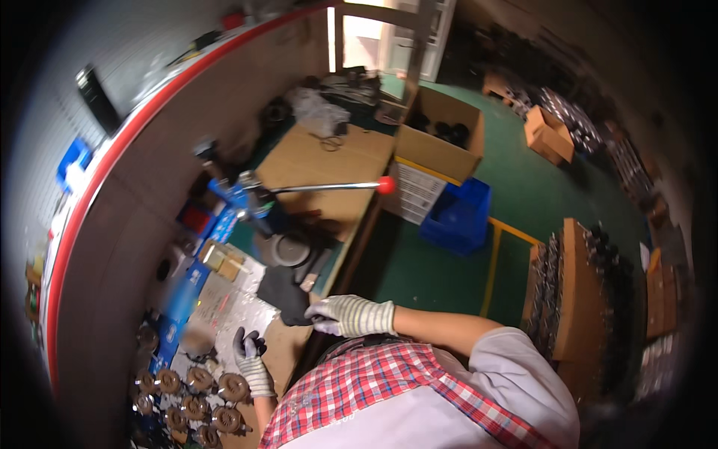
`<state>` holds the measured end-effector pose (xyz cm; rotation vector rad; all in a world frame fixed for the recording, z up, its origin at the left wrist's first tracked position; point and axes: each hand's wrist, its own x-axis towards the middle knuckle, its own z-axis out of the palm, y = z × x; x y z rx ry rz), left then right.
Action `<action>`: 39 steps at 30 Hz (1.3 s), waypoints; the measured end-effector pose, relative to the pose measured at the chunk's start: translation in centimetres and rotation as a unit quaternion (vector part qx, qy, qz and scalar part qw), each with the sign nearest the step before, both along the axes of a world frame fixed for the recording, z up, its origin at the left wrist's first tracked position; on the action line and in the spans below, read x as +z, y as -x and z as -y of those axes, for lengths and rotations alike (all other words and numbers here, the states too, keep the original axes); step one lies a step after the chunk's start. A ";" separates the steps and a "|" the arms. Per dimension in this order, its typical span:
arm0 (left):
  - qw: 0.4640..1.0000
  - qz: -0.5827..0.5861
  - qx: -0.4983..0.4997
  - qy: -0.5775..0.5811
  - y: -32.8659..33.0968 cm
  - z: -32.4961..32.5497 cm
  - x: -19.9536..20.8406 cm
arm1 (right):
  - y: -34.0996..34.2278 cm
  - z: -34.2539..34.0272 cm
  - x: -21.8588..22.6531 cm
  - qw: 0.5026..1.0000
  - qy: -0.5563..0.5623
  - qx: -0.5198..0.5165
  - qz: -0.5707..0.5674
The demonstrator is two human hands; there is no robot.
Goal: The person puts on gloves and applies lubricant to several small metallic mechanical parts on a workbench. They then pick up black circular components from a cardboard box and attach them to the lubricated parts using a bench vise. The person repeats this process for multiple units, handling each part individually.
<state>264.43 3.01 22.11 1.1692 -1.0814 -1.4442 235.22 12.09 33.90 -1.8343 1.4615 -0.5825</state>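
Floor: green, from twelve o'clock of the view round to four, marked by a yellow line.
Table: runs from twelve o'clock down to seven along the wall, partly covered with brown sheet.
Right-hand carton: at four o'clock, with dark parts stacked on both sides of it.
Open carton: at one o'clock, just beside the table, round black pieces inside.
Blue bin: at three o'clock, on the floor below the open carton.
Lever press: at nine o'clock on the table, its bar reaching toward one o'clock and tipped with a red knob.
Right hand: striped glove, at six o'clock, fingers bent at the black cloth's edge; whether they grip it, I cannot tell.
Left hand: gloved, at seven o'clock, fingers partly curled beside something small and dark; grip cannot be told.
Black cloth: between seven and eight o'clock, near the table's edge.
Brown ring-shaped parts: clustered between seven and eight, farther out, near the left hand.
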 end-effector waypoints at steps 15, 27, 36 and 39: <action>0.930 -0.012 -0.368 0.004 46.8 -6.6 6.9 | 33.5 -24.7 -5.7 0.874 -0.005 -0.474 0.110; 0.909 0.006 -0.408 -0.079 66.9 -3.5 3.9 | 58.7 -12.6 -2.5 0.895 -0.010 -0.436 0.091; 0.953 0.123 -0.254 -0.108 68.9 2.3 4.5 | 86.7 -0.8 -9.2 0.872 -0.069 -0.478 -0.075; 0.957 0.166 -0.207 -0.113 70.3 3.4 5.4 | 93.9 4.3 -14.9 0.878 -0.253 -0.328 -0.239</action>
